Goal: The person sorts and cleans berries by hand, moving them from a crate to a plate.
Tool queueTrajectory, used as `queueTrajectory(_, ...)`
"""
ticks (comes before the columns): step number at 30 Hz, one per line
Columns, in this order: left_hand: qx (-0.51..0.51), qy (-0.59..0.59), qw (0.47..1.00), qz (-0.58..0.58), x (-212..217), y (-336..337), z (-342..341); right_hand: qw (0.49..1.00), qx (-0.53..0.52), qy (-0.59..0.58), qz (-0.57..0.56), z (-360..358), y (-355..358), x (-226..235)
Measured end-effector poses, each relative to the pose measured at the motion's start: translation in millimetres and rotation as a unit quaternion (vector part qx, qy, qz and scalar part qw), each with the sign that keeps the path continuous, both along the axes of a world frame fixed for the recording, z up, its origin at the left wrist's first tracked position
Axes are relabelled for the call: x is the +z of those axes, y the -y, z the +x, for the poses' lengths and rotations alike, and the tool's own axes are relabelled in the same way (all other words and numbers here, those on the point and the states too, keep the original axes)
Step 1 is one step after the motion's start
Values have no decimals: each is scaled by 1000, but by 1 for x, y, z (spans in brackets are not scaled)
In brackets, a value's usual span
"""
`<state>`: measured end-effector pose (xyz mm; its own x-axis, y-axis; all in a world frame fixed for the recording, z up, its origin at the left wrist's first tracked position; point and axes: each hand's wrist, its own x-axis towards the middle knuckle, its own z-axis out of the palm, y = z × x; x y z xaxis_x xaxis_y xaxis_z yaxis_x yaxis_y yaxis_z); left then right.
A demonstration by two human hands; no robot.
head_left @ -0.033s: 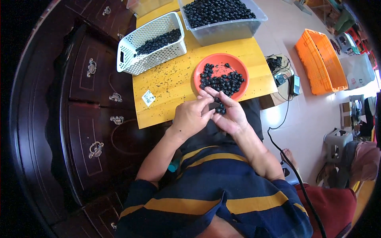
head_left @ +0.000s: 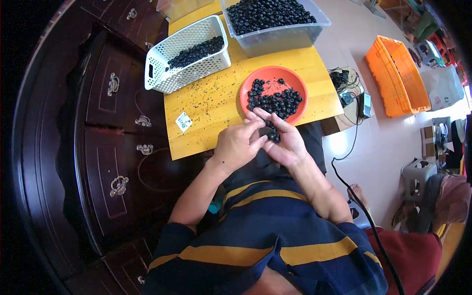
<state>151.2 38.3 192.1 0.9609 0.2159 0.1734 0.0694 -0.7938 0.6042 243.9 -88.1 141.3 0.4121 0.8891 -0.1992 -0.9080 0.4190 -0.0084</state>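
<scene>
Black rings: a small cluster (head_left: 272, 133) sits cupped in your right hand (head_left: 285, 145), just off the near edge of the yellow table (head_left: 216, 101), over your lap.
Hands: your left hand (head_left: 237, 146) pinches narrow onto one ring of that cluster; the right is half-closed under it, holding the rest.
Slip risk: the hands work past the near edge, so a dropped ring likely lands on your lap or the floor, not the tabletop.
Orange bowl (head_left: 273, 93): close to the near right corner, heaped with rings; a knuckle nudge could push it toward the right edge.
White basket (head_left: 187, 55): at the left edge, partly overhanging by the look of it.
Clear tub (head_left: 275, 22): far edge, full.
Open room: bare tabletop between bowl and basket, save a small card (head_left: 184, 121) near the left edge.
Cable (head_left: 361, 206): trails on the floor to your right.
</scene>
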Motion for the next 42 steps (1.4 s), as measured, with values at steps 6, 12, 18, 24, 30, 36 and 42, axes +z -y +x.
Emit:
queueTrajectory(6, 26, 7, 999, -22, 0, 4, 1, 1000, 1, 2, -15, -3, -3, 4)
queueTrajectory(12, 37, 39, 999, -3, -5, 2, -4, 1000, 16, -13, 0, -5, -7, 5)
queueTrajectory(18, 51, 15, 999, -8, 3, 6, -2, 1000, 15, -17, -2, -4, -8, 3)
queueTrajectory(24, 46, 20, 998, 37, -1, 6, -1, 999, 17, -37, 5, -5, -8, 1)
queueTrajectory(30, 49, 11, 997, 55, -3, 6, 0, 999, 24, -38, -14, -5, -7, 4)
queueTrajectory(36, 63, -31, 997, 23, -1, 8, 5, 999, 25, -28, 4, -5, -8, -2)
queueTrajectory(42, 61, -40, 997, 39, -5, 6, 4, 999, 30, -24, -3, -6, -10, -4)
